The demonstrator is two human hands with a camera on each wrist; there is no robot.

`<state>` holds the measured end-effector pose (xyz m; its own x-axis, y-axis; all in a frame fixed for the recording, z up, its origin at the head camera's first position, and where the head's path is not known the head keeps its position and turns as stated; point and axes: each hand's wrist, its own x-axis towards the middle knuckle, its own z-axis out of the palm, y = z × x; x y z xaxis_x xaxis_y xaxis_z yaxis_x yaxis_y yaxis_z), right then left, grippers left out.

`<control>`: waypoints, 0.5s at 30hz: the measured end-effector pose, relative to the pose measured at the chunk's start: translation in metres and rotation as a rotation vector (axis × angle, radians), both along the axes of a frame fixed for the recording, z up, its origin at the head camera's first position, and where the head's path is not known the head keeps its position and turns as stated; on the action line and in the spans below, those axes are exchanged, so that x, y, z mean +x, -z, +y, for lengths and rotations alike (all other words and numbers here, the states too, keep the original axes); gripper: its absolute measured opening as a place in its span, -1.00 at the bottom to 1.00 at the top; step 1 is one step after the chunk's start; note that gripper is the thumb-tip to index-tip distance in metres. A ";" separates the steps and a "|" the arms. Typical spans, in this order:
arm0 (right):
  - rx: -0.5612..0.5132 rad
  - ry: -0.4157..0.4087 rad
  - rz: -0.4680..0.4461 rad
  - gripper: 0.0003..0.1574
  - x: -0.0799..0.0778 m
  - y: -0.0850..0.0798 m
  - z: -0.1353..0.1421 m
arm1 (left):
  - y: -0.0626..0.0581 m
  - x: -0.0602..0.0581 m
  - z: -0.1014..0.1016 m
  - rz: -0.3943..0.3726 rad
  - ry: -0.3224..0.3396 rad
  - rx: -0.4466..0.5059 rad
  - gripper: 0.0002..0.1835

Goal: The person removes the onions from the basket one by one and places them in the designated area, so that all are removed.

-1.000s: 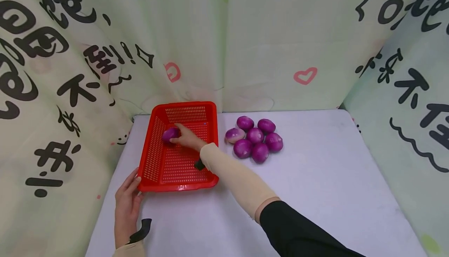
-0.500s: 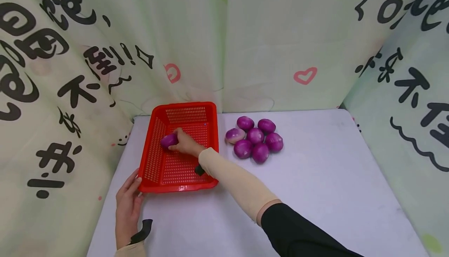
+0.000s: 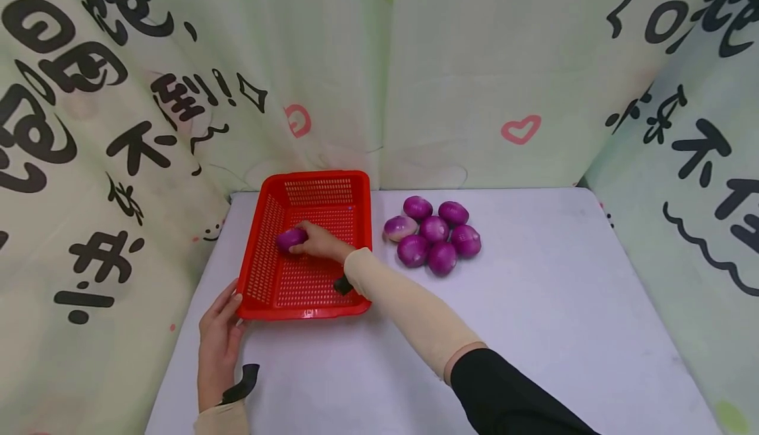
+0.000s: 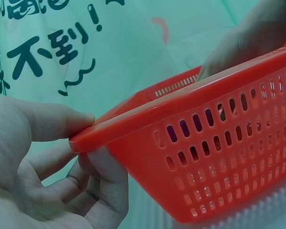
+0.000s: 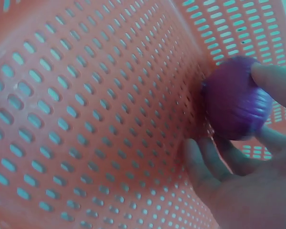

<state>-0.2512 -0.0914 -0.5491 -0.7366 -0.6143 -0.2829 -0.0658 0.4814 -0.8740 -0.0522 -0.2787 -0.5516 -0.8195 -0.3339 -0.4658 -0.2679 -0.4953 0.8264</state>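
Note:
Inside the red plastic basket (image 3: 308, 310), my right hand (image 3: 320, 244) holds a purple onion (image 3: 290, 240) close to the left wall. The right wrist view shows the thumb and fingers around that onion (image 5: 236, 98), near the perforated side. At the basket's near left corner, my left hand (image 3: 218, 346) grips the rim. In the left wrist view the left hand (image 4: 52, 162) pinches the rim (image 4: 148, 112) between thumb and curled fingers. Right of the basket, several purple onions (image 3: 434, 229) lie clustered on the table.
A white-covered table (image 3: 551, 303) carries the basket and the onions. A pale curtain (image 3: 450, 79) with black writing hangs behind and along both sides. The right forearm sleeve (image 3: 415, 310) crosses over the basket's right rim.
Over the last second, my right hand and the onion have lowered slightly toward the near side of the basket. My left hand stays at the corner. The head view has shifted a little.

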 end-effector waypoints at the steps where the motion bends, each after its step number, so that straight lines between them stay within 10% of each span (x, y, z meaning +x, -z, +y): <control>1: 0.004 -0.009 -0.010 -0.20 0.000 -0.001 0.002 | 0.001 0.000 0.000 -0.003 0.000 0.001 -0.38; 15: 0.148 -0.292 0.082 -0.32 -0.004 -0.026 0.029 | -0.002 -0.002 0.000 -0.014 -0.012 0.030 -0.37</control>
